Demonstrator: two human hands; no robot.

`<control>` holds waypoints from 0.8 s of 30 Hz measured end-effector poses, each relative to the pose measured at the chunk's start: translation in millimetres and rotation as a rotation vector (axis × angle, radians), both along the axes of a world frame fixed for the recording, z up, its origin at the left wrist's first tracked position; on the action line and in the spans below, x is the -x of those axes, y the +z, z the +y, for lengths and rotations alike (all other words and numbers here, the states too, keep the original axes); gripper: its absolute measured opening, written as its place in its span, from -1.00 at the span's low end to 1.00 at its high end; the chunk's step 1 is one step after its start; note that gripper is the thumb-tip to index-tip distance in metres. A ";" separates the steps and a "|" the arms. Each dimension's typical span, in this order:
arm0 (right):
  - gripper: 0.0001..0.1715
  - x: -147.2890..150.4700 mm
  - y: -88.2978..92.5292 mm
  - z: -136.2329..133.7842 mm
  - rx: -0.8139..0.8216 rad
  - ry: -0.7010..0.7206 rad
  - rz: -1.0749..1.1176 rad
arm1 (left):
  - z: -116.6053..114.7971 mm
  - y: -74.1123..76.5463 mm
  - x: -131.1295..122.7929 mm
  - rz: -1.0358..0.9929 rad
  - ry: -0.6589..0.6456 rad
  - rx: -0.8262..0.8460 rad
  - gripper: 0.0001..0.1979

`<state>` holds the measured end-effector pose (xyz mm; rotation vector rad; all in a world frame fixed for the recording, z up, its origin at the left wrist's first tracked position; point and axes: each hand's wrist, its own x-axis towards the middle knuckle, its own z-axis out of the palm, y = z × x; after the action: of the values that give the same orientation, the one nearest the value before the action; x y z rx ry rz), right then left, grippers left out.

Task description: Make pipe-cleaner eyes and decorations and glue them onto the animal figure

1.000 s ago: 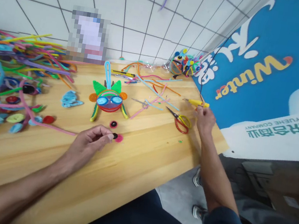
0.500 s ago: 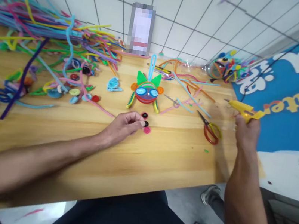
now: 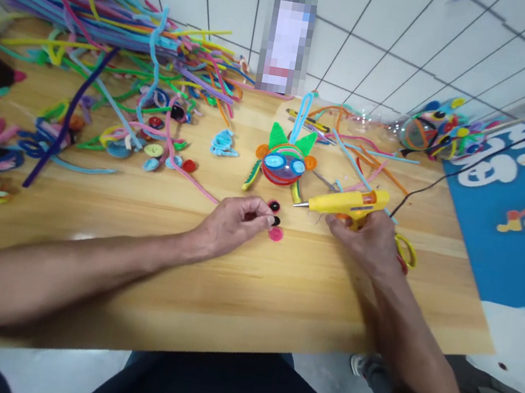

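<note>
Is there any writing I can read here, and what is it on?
"ter": yellow and orange letters, cut off by the picture's edge, on the blue banner.
White shapes higher on the banner: cut off, not readable.
Card against the tiled wall: blurred out, unreadable.
Yellow glue gun: no readable label.

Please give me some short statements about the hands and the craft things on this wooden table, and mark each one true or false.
1. The right hand holds a yellow glue gun. True.
2. The glue gun's nozzle points toward the blue banner. False: it points left, toward the left hand.
3. The left hand's fingertips pinch a small black disc. True.
4. The round pink coiled disc lies on the floor. False: it lies on the wooden table.
5. The colourful pipe-cleaner creature lies beyond both hands. True.
</note>
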<state>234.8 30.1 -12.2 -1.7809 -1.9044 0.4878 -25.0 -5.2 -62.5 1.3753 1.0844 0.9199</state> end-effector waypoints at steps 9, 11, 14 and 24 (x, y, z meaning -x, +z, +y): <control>-0.82 -6.8 -28.0 -0.5 0.028 0.056 0.047 | 2.6 2.1 0.9 0.035 -0.028 -0.030 -0.80; -0.81 -6.8 -28.8 0.2 0.024 0.087 0.013 | 2.6 2.5 1.0 0.037 -0.040 -0.033 -0.80; -0.76 -6.5 -28.2 1.0 -0.002 0.089 -0.044 | 2.7 2.5 1.1 0.037 -0.048 -0.035 -0.79; -0.79 -11.3 -37.0 4.4 -0.010 0.102 -0.118 | 2.6 0.1 2.3 0.054 -0.063 -0.040 -0.79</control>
<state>246.1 34.5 -49.2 -1.7476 -2.0828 0.4153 -27.3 -2.6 -62.4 1.4664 1.0621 0.8670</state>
